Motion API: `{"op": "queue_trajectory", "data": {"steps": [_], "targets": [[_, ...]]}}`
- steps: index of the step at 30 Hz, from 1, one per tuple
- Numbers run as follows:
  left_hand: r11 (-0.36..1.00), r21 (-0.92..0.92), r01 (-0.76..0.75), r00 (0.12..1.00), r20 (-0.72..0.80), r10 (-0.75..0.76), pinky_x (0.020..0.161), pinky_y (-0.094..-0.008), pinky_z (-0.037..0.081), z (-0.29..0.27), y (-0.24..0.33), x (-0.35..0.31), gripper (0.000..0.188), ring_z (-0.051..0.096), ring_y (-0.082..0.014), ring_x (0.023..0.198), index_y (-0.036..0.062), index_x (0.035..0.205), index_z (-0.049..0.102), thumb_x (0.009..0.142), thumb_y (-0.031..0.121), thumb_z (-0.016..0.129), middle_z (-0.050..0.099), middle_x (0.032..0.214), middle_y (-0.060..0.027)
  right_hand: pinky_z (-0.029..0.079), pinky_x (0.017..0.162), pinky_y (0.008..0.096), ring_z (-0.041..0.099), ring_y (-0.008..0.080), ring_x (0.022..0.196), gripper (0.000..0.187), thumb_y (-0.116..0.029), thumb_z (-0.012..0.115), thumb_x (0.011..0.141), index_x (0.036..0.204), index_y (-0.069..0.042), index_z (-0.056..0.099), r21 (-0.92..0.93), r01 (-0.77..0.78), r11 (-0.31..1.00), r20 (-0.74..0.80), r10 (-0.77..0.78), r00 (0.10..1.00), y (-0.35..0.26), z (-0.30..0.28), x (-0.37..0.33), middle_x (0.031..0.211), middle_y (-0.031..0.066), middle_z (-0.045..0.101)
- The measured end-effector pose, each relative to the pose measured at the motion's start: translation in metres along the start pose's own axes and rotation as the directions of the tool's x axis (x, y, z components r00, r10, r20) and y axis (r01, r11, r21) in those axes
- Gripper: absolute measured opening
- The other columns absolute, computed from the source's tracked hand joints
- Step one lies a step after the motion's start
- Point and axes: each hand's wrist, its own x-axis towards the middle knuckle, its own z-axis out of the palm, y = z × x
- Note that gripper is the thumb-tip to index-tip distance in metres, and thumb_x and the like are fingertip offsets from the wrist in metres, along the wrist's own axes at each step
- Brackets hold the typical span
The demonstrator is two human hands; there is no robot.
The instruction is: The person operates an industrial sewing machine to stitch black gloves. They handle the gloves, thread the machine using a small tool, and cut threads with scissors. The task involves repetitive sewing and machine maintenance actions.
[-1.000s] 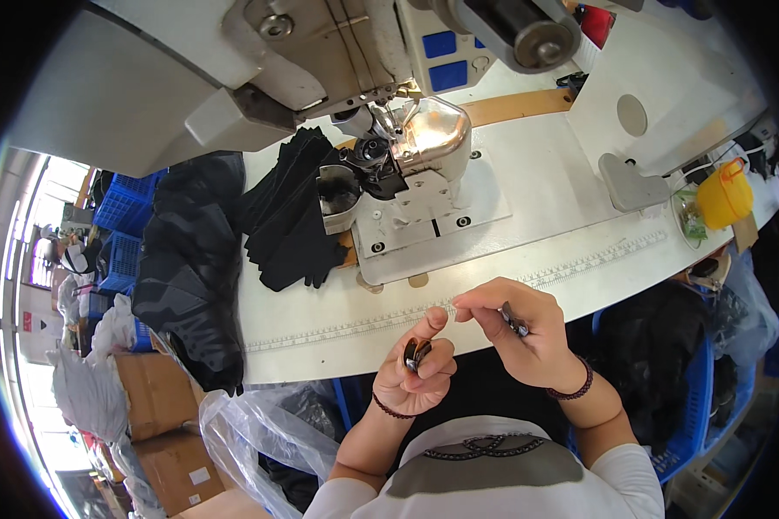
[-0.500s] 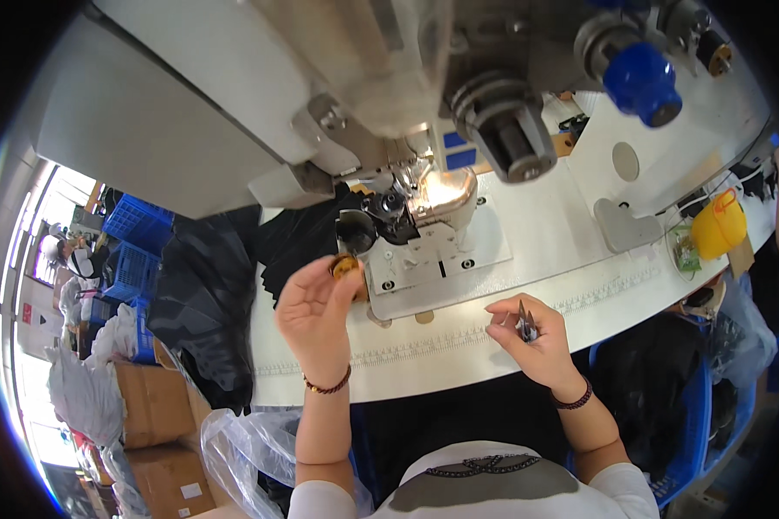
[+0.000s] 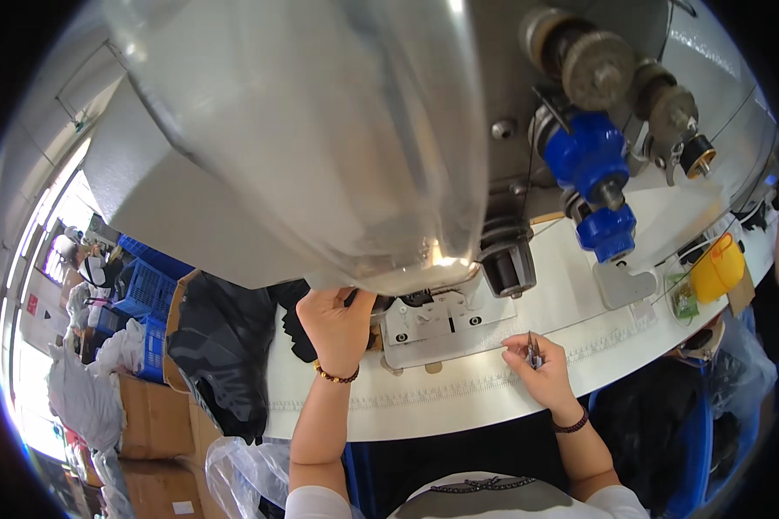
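My left hand [image 3: 336,329] is raised to the left side of the sewing machine's needle area, with its fingers bent together. Their tips go behind the machine head's lower edge, so whatever they pinch is hidden. Just right of it lies the metal needle plate [image 3: 437,318] with its screws. Over the white table, further right, my right hand [image 3: 541,372] is closed around small thread snips [image 3: 535,350], pointed metal tips up. A large clear guard [image 3: 337,156] fills the upper middle and covers the needle area.
Black fabric [image 3: 221,346] hangs over the table's left end. Blue tension knobs [image 3: 587,156] jut from the machine. A yellow container [image 3: 718,268] stands at the table's right end. Cardboard boxes [image 3: 156,419] and blue crates [image 3: 143,290] are at left. A printed ruler [image 3: 441,387] runs along the table edge.
The view has shifted closer to the machine head, and the guard now covers more. My left fingers, which held a small amber-brown round part, have gone behind the machine's edge. My right hand keeps the snips.
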Motion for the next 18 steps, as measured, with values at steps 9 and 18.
{"op": "queue_trajectory", "data": {"steps": [9, 18], "targets": [[0.995, 0.05, -0.088, 0.996, 0.02, 0.087, 0.064, -0.0216, 0.045, -0.002, 0.002, 0.006, 0.014, 0.055, -0.0091, 0.068, -0.0029, 0.077, 0.058, 0.065, -0.007, 0.065, 0.062, 0.077, -0.0051, 0.037, 0.056, 0.0178, 0.043, 0.0038, 0.059, 0.014, -0.007, 0.06, 0.075, 0.087, 0.0, 0.06, -0.012, -0.055, 0.998, -0.009, 0.055, 0.998, 0.018, 0.003, 0.003, 0.066, -0.0023, 0.052], [0.982, -0.146, -0.12, 0.993, -0.036, 0.116, 0.06, -0.0197, 0.043, -0.021, 0.01, 0.028, 0.011, 0.054, -0.0069, 0.066, -0.0033, 0.073, 0.057, 0.065, -0.008, 0.062, 0.061, 0.071, -0.0022, 0.036, 0.051, 0.0201, 0.042, 0.0061, 0.052, 0.018, -0.01, 0.061, 0.073, 0.088, 0.001, 0.059, -0.249, -0.007, 0.969, 0.015, 0.011, 1.0, 0.016, 0.011, 0.004, 0.056, 0.0023, 0.049]]}}
